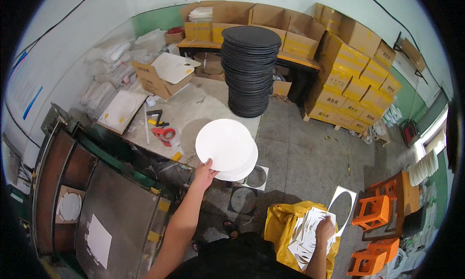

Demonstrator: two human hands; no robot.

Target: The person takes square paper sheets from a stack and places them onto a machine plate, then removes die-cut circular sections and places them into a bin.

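My left hand [205,176] pinches the near edge of a round white disc [224,142], thumb on top. The disc is over a pile of similar white discs [250,165] at the near corner of the table [196,102]; whether it touches them I cannot tell. Low on the right, my right hand [325,229] is closed on a white sheet with a round hole [351,195], tilted up. That hand is over a yellow bag [275,223] full of white offcuts [304,233]. Another holed sheet [262,184] shows below the pile.
A tall stack of black discs [249,75] stands at the table's far right. On the left of the table lie a red tape dispenser [163,135] and a carton [157,82]. A machine bed [121,206] bears a white sheet [99,242]. Boxes [351,85] and orange stools [372,212] are right.
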